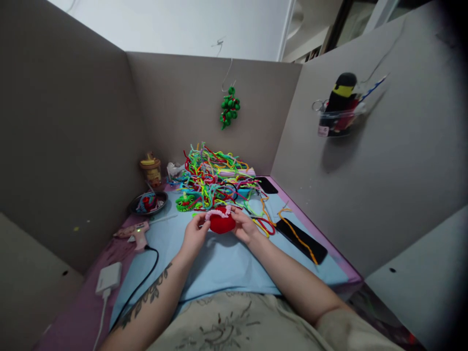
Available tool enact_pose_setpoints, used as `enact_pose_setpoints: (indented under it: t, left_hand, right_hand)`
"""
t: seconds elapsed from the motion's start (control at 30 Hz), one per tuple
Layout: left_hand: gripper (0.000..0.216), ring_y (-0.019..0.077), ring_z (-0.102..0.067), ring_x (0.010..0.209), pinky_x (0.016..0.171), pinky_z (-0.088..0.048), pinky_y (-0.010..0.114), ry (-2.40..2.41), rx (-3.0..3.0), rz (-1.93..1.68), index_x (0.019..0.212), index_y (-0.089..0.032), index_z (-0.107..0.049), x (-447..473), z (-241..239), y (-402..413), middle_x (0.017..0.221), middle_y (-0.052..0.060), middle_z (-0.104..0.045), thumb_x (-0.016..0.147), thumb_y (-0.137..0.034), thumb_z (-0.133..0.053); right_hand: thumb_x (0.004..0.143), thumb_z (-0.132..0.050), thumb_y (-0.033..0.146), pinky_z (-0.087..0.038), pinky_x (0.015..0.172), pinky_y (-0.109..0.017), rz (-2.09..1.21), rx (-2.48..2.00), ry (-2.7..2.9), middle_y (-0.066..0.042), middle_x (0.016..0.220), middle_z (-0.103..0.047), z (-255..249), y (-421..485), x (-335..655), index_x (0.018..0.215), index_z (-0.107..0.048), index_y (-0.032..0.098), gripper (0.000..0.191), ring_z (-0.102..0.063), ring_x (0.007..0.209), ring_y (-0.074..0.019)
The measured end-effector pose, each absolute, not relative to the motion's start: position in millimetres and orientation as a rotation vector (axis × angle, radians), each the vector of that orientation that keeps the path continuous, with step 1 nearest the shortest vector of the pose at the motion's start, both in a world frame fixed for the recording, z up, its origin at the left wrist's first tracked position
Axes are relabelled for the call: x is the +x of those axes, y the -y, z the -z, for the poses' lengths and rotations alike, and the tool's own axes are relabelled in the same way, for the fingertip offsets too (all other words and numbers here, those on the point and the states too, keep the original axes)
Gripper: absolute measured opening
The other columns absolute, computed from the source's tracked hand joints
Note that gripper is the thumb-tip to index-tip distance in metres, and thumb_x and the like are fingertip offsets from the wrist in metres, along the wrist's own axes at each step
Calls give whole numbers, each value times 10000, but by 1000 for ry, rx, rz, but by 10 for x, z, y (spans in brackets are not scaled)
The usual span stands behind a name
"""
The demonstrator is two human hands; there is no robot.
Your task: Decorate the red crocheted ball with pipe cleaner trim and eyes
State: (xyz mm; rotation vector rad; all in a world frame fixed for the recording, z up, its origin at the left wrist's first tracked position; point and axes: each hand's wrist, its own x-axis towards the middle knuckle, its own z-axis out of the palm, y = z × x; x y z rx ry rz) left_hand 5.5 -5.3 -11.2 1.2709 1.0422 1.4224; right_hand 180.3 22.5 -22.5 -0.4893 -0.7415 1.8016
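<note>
Both my hands hold a red rounded piece (222,224) just above the blue cloth; its exact kind I cannot make out. Along its upper edge runs a fuzzy pale pink pipe cleaner (218,213), bent upward near its right end. My left hand (196,233) has thumb and fingers closed at the left side, where the pipe cleaner begins. From the right, my right hand (244,227) grips the other side, with fingertips by the pipe cleaner's raised end. Just beyond lies a heap of coloured pipe cleaners (215,175), and a green fuzzy figure (185,202) rests at its left front.
On the left are a pink glue gun (139,234) with a black cord, a dark bowl (161,210), a patterned cup (151,170) and a white power adapter (108,278). At right lie a black phone-like slab (298,239) and a smaller one (268,185). Grey panels enclose the table.
</note>
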Motion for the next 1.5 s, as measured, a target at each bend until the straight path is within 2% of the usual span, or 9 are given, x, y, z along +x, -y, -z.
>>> enact_pose_setpoints:
  t: [0.23,0.7,1.0,1.17,1.27,1.4,1.5]
  left_hand:
    - [261,154,-599,729,696,-462,251,-906,1070,-1418,883,-134,-638,55,68,78,823,49,-673,672,-278,-689]
    - [354,125,-610,753,721,-470,221,-794,856,-1338,873,-127,-641,18,18,85,827,30,-674,569,-230,-790]
    - [178,111,-631,720,687,-527,238,-784,588,-1201,821,-147,-588,70,12,104,833,21,-651,693,-170,-709]
    - [405,151,-635,799,694,-507,251,-704,741,-1218,999,-171,-584,66,-18,134,954,41,-663,633,-202,-753]
    - [476,155,-633,758,670,-480,238,-786,758,-1381,1001,-176,-556,54,-14,126,862,24,-673,586,-235,-783]
    - [415,150,-629,748,703,-469,247,-886,956,-1535,985,-184,-532,94,-27,158,813,24,-671,634,-244,-744]
    - [308,162,-622,792,730,-458,248,-969,1157,-1523,919,-190,-572,150,-38,227,851,41,-669,646,-188,-715]
  right_hand:
    - [668,-687,150,-540,631,-211,-1868,-459,729,-6,850,-679,207,-229,1820,975,-565,174,331,-658,708,-129]
    - [672,-660,126,-536,624,-193,-1884,-420,660,11,840,-683,293,-315,1853,933,-589,175,275,-643,692,-108]
    - [654,-641,103,-526,621,-204,-1850,-392,633,15,822,-670,236,-283,1844,925,-574,189,293,-632,684,-114]
    - [648,-670,142,-519,654,-272,-1809,-456,778,5,865,-646,260,-260,1771,938,-558,206,317,-624,733,-147]
    - [667,-675,201,-503,685,-304,-1594,-650,895,-6,906,-618,308,-260,1743,960,-557,219,316,-601,796,-164]
    - [757,-607,286,-421,895,-365,-832,-864,1183,-36,1046,-555,243,-158,1776,976,-578,247,225,-508,1000,-190]
    - [768,-606,280,-337,986,-419,-479,-817,1535,-68,1111,-519,136,-20,1783,1001,-596,256,235,-457,1093,-228]
